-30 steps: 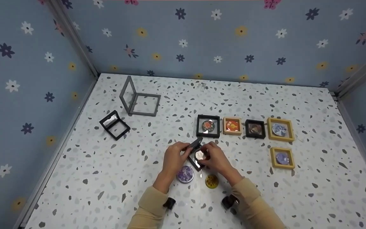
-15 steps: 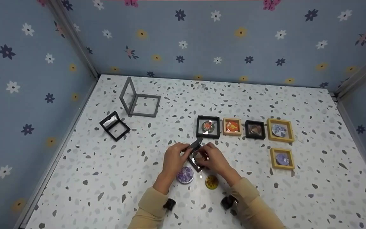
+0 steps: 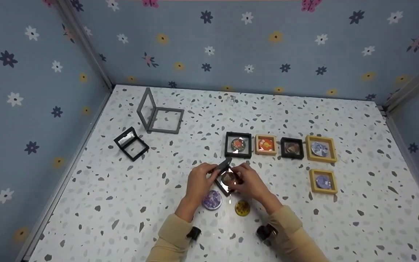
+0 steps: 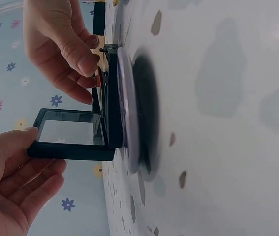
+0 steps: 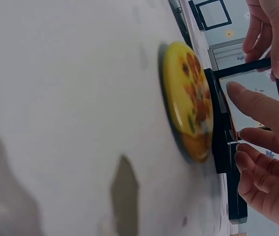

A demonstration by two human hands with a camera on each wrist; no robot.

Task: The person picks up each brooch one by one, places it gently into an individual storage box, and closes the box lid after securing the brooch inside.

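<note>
At the middle of the table a small black hinged display frame (image 3: 224,186) stands with its lid (image 4: 65,135) raised. My left hand (image 3: 199,182) grips this lid between thumb and fingers. A round dark badge (image 3: 228,178) lies over the clear film of the frame's base. Thumb and fingertips of my right hand (image 3: 247,181) pinch the badge at its edge, as the right wrist view shows. Just in front of the frame lie a purple round badge (image 3: 212,200) and a yellow round badge (image 5: 191,98) with an orange flower pattern.
Behind my hands stands a row of framed badges: a black frame (image 3: 238,156), an orange one, a smaller black one and a yellow frame (image 3: 321,137). Another yellow frame (image 3: 323,191) sits at right. On the left are an open grey frame (image 3: 164,131) and an open black frame (image 3: 133,158).
The badge under my right fingers has gone from a bright, tilted look to lying darker and flatter over the frame base. My right hand has shifted slightly right; the left hand has stayed still.
</note>
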